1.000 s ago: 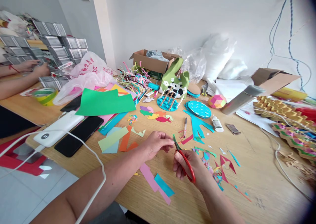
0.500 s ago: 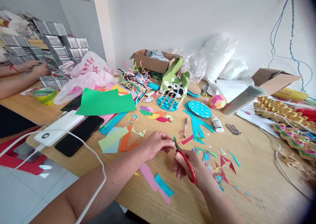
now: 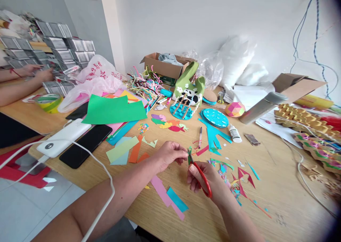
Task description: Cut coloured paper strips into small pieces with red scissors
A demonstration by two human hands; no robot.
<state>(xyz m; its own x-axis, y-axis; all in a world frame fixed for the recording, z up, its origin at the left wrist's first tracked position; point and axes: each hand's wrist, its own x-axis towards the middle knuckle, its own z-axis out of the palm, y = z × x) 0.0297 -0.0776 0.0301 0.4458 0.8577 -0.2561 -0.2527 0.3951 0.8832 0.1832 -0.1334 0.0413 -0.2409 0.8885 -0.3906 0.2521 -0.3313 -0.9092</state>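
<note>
My left hand is closed in a pinch over the middle of the table. At its fingertips a small piece of green paper shows beside the scissor blades; most of it is hidden. Red-handled scissors are gripped in my right hand, their tips pointing up and away, close to the left fingertips. Colourful paper fish lie beyond my hands. A pink paper strip and a blue strip are below them. Coloured paper scraps are scattered right of my right hand.
Green paper sheets, a black phone and a white power bank with a cable lie left. A glue bottle, a steel flask and egg cartons stand right. Another person's hands are at far left.
The scissor blades have shifted slightly against the small green paper at my left fingertips. Both hands stay almost in place.
</note>
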